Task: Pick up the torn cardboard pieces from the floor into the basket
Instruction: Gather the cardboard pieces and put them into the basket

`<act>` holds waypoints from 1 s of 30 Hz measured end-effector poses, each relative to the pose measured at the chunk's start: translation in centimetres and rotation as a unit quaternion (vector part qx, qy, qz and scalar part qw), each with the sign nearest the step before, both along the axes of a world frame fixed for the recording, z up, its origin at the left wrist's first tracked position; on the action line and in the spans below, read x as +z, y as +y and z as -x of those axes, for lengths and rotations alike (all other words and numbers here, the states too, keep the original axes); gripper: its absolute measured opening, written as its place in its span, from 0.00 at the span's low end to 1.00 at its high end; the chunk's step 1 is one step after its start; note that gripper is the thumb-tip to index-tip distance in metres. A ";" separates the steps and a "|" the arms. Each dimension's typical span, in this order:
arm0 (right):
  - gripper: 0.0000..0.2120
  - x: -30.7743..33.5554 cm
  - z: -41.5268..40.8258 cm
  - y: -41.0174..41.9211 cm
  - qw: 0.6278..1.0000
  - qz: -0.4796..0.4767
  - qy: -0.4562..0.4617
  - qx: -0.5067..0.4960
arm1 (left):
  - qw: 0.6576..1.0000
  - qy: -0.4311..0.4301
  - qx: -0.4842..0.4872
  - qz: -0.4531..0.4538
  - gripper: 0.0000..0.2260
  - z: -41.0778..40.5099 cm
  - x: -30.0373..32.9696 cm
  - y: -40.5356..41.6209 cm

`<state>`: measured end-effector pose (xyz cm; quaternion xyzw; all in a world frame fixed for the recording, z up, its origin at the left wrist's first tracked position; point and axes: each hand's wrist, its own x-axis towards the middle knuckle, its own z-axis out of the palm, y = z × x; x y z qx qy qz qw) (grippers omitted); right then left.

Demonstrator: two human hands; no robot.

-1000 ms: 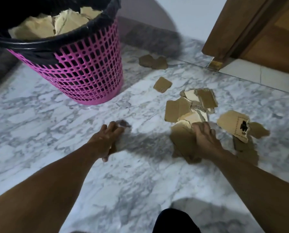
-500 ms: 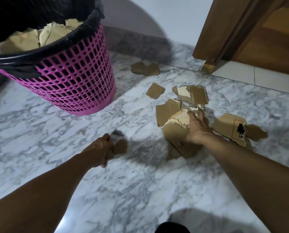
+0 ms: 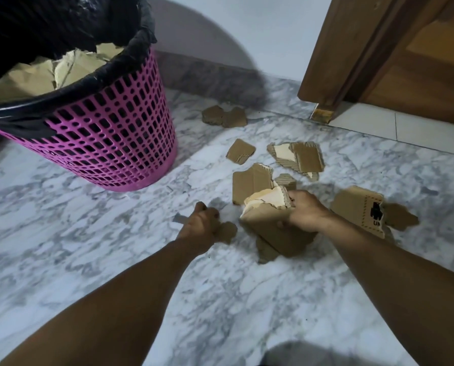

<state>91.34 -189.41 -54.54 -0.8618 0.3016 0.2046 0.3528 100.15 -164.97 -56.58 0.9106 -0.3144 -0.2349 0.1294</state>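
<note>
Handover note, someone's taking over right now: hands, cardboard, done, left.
Left hand: closed on a small cardboard scrap.
Right hand: grip on a stack of large torn pieces, lifted off the marble floor.
Pink basket: left of the mess, already holds cardboard.
Left: empty both hands into the basket, then collect the printed piece, the middle cluster and the two pieces near the wall.

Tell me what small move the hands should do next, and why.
Probably carry both hands to the pink basket and drop their loads. The right hand grips a stack of cardboard pieces, and the left hand holds a small cardboard scrap.
</note>
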 end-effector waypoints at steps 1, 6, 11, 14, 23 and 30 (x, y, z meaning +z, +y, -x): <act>0.24 -0.1 0.1 -0.3 1.000 -0.027 0.002 0.001 | 0.999 0.021 0.016 0.022 0.09 0.1 -0.3 -0.4; 0.31 0.8 1.0 -3.2 0.996 -0.078 0.019 -0.033 | 0.993 0.045 0.106 0.036 0.03 0.6 -0.5 -1.8; 0.18 3.3 3.1 -6.3 0.992 -0.055 -0.012 -0.110 | 0.993 0.082 0.076 0.027 0.06 -0.2 1.4 -3.7; 0.14 4.1 4.3 -8.1 0.991 -0.023 -0.028 -0.128 | 0.988 0.119 0.085 0.055 0.04 -1.4 2.4 -5.5; 0.09 3.6 8.9 -14.0 0.975 0.046 0.069 -0.207 | 0.980 0.132 0.146 0.032 0.16 -3.0 3.0 -13.2; 0.61 0.1 10.6 -15.5 0.970 0.132 0.144 -0.145 | 0.965 0.042 0.244 -0.090 0.56 -0.7 0.5 -15.9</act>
